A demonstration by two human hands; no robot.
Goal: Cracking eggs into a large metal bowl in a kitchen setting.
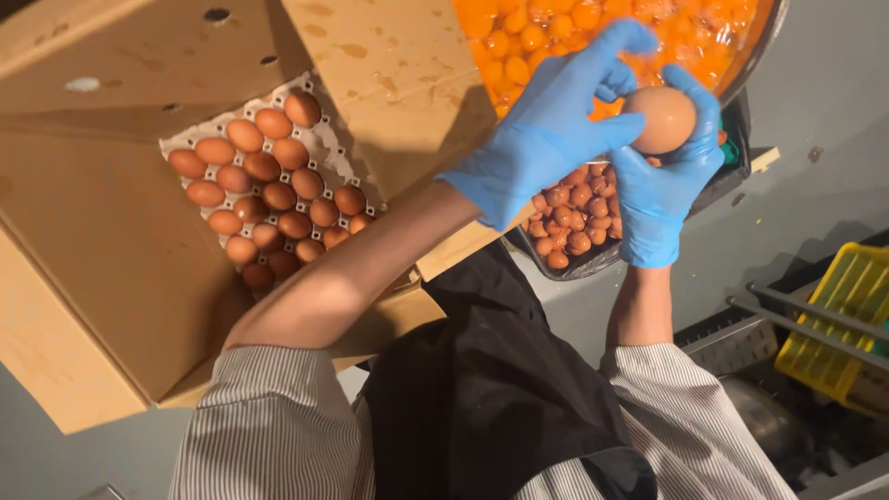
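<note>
Both my hands wear blue gloves and meet around one brown egg. My left hand reaches in from the left, its fingers curled over the egg's top and side. Cupping the egg from below and the right is my right hand. The egg is held just at the near rim of a large metal bowl full of orange yolks. Below the hands a dark tray holds several brown eggs or shells.
An open cardboard box at the left holds a paper tray of several brown eggs; its flap is stained wet. A yellow plastic crate and metal rails stand at the lower right on a grey floor.
</note>
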